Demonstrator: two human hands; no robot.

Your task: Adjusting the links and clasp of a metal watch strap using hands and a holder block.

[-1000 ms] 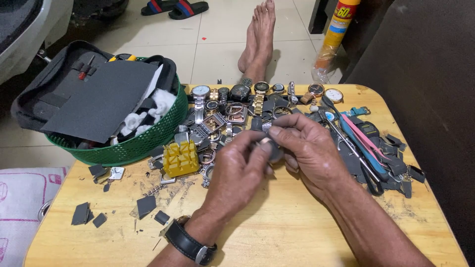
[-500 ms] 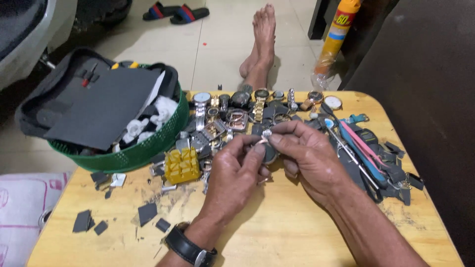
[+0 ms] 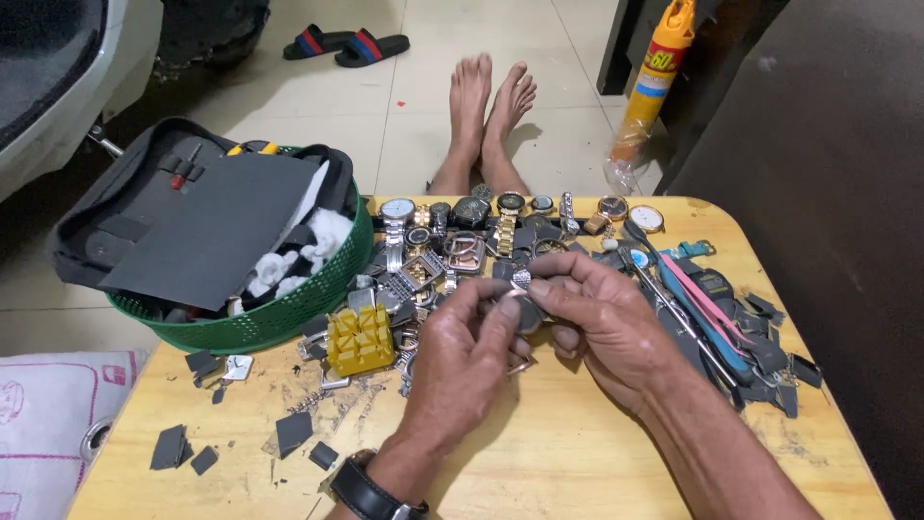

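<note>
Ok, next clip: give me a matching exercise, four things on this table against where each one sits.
Things:
1. green basket
2. yellow block
3. pink-handled tool
4. dark round watch part

Places:
A. right side of the table, beyond the right hand
B. pinched between the fingertips of both hands
C. far left corner, holding a dark case
D. just in front of the basket, left of the left hand

Pairs: 1-C, 2-D, 3-A, 4-B

Orange-yellow spray can [image 3: 657, 72] w/ label, on floor beyond table
</note>
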